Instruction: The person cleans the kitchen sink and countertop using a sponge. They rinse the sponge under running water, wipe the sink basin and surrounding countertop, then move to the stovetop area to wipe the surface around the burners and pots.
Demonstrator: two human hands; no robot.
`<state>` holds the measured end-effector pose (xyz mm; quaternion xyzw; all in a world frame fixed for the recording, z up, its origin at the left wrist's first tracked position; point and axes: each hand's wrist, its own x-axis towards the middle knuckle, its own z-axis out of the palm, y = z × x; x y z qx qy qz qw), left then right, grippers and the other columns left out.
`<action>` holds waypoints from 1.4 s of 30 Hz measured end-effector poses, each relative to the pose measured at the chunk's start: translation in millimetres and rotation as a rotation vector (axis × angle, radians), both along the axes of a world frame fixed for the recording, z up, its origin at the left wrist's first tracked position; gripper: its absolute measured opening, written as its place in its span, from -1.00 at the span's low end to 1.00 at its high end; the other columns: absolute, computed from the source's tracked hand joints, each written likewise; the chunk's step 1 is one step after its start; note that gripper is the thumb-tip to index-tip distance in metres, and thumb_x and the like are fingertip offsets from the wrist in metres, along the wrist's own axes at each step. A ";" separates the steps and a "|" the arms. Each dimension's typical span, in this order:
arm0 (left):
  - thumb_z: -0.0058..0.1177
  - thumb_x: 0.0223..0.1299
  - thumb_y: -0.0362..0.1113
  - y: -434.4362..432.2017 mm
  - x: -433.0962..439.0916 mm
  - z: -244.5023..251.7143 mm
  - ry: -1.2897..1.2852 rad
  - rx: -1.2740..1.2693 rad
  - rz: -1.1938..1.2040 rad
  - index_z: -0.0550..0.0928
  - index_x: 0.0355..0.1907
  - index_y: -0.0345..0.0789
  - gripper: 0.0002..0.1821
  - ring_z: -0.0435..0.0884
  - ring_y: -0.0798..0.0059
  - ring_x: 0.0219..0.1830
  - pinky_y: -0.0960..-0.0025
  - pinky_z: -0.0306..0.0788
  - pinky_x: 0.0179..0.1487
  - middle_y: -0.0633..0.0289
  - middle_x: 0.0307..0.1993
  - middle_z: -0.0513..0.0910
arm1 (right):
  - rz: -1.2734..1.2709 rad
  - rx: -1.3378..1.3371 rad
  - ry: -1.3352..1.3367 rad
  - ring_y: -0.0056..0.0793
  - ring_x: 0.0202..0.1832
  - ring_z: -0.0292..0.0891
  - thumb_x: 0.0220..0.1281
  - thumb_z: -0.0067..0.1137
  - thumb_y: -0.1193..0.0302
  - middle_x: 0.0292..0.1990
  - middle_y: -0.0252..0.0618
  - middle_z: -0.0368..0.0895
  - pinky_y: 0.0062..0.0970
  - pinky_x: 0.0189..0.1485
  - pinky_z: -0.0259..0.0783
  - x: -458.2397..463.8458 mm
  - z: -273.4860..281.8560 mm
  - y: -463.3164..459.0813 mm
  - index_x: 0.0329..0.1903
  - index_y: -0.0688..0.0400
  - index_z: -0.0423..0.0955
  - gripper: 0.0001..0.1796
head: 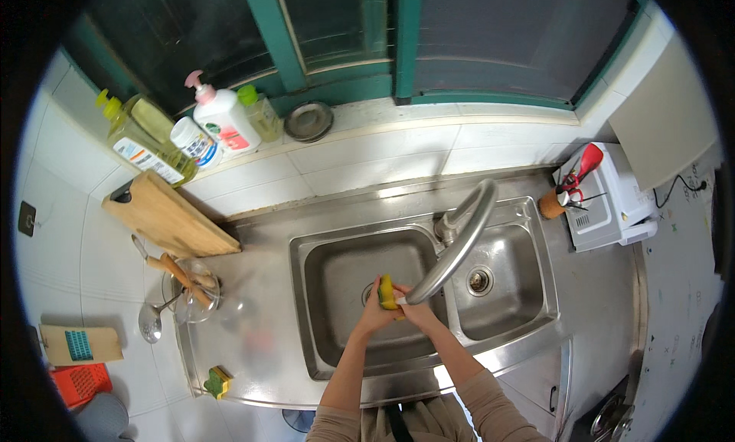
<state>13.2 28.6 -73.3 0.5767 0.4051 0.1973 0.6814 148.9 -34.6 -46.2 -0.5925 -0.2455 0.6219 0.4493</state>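
Note:
Both of my hands meet over the large left basin of a stainless steel sink (344,258), just under the spout end of a curved metal faucet (459,261). My left hand (374,311) grips a yellow and green sponge (387,292) from the left side. From the right, my right hand (414,311) touches the sponge, its fingers partly hidden by the spout. Whether water is running cannot be told. A second yellow and green sponge (217,383) lies at the counter's front left corner.
A wooden cutting board (166,215) and a glass jar of utensils (198,292) stand at the left. Soap bottles, including a white pump bottle (227,120), line the sill. At the right are a utensil holder (551,205) and a white appliance (603,200).

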 end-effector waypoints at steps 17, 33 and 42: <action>0.14 0.17 -0.31 -3.7 20.3 17.3 -0.350 -0.942 0.248 0.37 0.12 -0.42 -0.52 0.52 0.14 0.08 0.01 0.48 0.15 0.00 0.07 0.46 | -0.561 0.051 0.499 -0.30 0.15 0.41 -0.06 -0.06 0.53 0.01 -0.07 0.53 -0.36 0.29 0.18 105.4 5.2 18.2 0.01 0.32 0.32 -0.54; 0.32 0.12 -0.33 -34.3 -42.8 12.8 -0.279 -0.634 0.148 0.33 0.22 -0.35 -0.35 0.47 0.36 0.16 0.36 0.44 0.20 0.18 0.10 0.46 | 0.192 0.142 -0.061 -0.50 0.04 0.43 -0.06 0.49 0.25 -0.02 -0.31 0.53 -0.41 0.17 0.30 -3.9 45.5 -32.6 0.18 0.23 0.36 -0.26; 0.52 -0.21 -0.31 -37.5 -55.2 10.8 -0.007 -0.242 0.081 0.42 0.12 -0.32 -0.23 0.48 0.51 0.02 0.42 0.35 0.11 0.32 0.01 0.52 | 0.311 0.080 0.110 -0.43 -0.06 0.50 -0.18 0.52 0.45 -0.12 -0.25 0.58 -0.41 0.02 0.41 -10.6 43.4 -30.6 0.09 0.26 0.40 -0.31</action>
